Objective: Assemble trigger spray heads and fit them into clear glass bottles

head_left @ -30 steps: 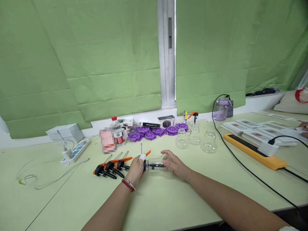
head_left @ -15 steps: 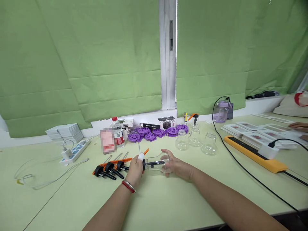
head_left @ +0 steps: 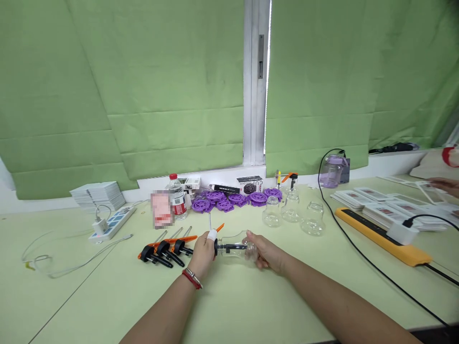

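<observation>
A clear waisted bottle (head_left: 236, 239) lies sideways between my hands above the table, a black tube inside it. My right hand (head_left: 268, 253) is wrapped round its base end. At the neck, my left hand (head_left: 202, 252) grips a black lid (head_left: 215, 246) with an orange lever and a metal rod poking out; the fingers partly hide the lid. A white covering is on the left thumb. Left of that hand lie several similar black lids (head_left: 164, 251) with orange levers and metal rods. Clear bottles (head_left: 312, 220) stand at right behind my hands, one topped with a black and orange lid (head_left: 293, 177).
Purple plastic parts (head_left: 225, 204), a red-capped bottle (head_left: 177, 203) and small boxes line the back. A white power strip (head_left: 114, 223) with cables lies left. At right are a yellow power strip (head_left: 380, 234), a black cable, stacked white frames (head_left: 390, 209) and another person's hand (head_left: 446, 185).
My right hand has shifted its hold on the bottle's base, its fingers now closed lower around it. My left hand stays on the lid. The other person's hand has lifted a white frame.
</observation>
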